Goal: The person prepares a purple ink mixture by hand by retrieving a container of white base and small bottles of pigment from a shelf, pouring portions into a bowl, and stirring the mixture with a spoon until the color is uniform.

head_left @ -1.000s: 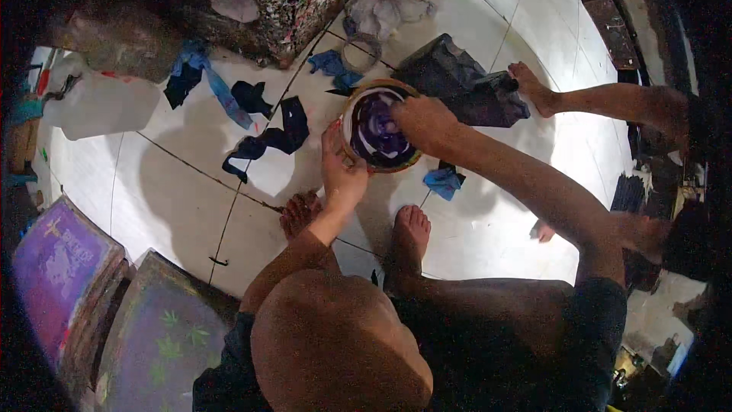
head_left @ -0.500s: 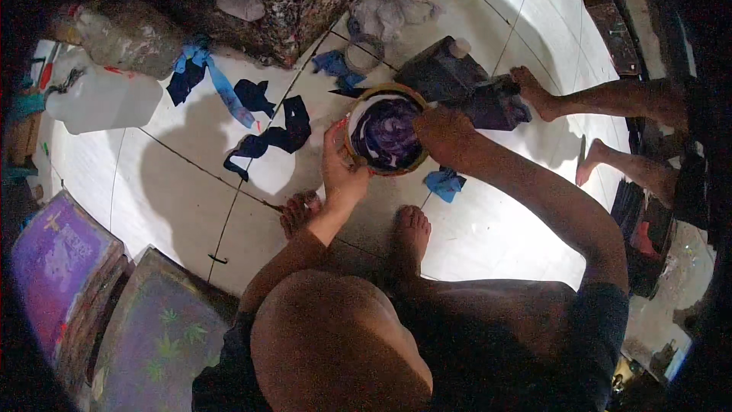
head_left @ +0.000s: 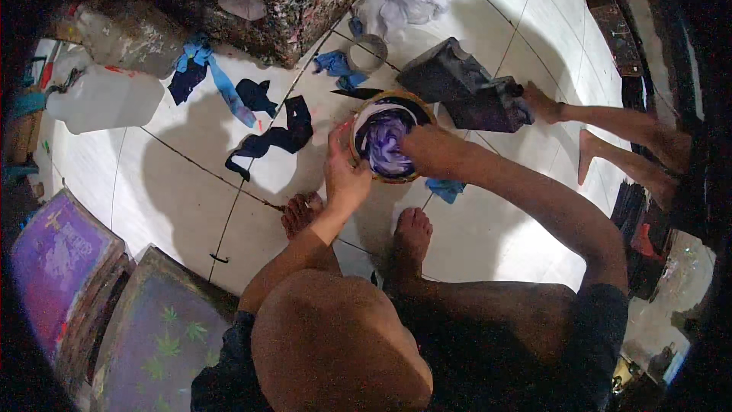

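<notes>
Purple and white paint [head_left: 385, 141] lies swirled in a round tub [head_left: 393, 180] toward one o'clock from centre. The left hand's [head_left: 348, 179] grip clasps its eight o'clock side; the right hand [head_left: 428, 150] covers three o'clock, its grip hidden, impossible to tell.

Your round tub [head_left: 422, 106] sits before you, low over the tiled floor, its open mouth facing up at you. It has a yellowish-brown rim and a dark inner wall. Inside, your purple paint [head_left: 383, 140] is streaked with white in unblended swirls; part is hidden.
</notes>
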